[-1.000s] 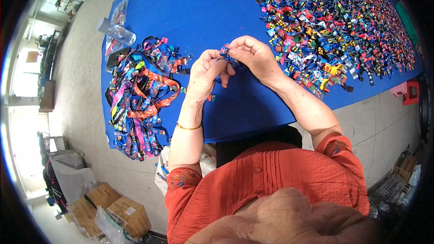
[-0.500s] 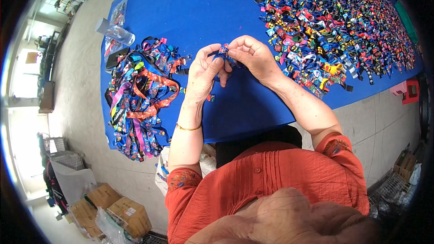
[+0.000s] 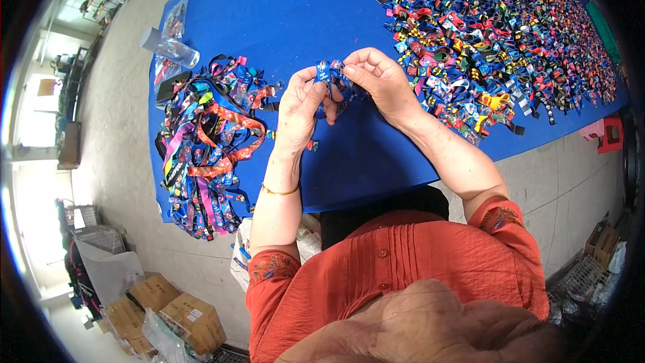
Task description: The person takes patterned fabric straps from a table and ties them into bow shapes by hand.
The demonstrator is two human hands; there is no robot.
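Observation:
A blue printed ribbon strap (image 3: 324, 70) is looped between my two hands above the near part of the table. My left hand (image 3: 297, 106) is closed on it, thumb against the fingers, with part of the strap around the fingertips. My right hand (image 3: 384, 87) pinches the strap's other side between thumb and fingers. A short printed end hangs below my left hand. Beside that hand lies a tangled pile of long, colourful straps (image 3: 232, 131), some orange, purple and black.
The blue-covered table (image 3: 269, 13) carries many rows of folded, looped straps (image 3: 484, 40) on the right. A clear plastic cup (image 3: 176, 50) lies at the left by a plastic bag (image 3: 176, 20). Cardboard boxes (image 3: 191, 319) and a red stool (image 3: 610, 136) stand on the floor.
The strap between my hands has opened into a wider loop, showing more of its print. My right hand has shifted slightly up and right; my left hand turned a little.

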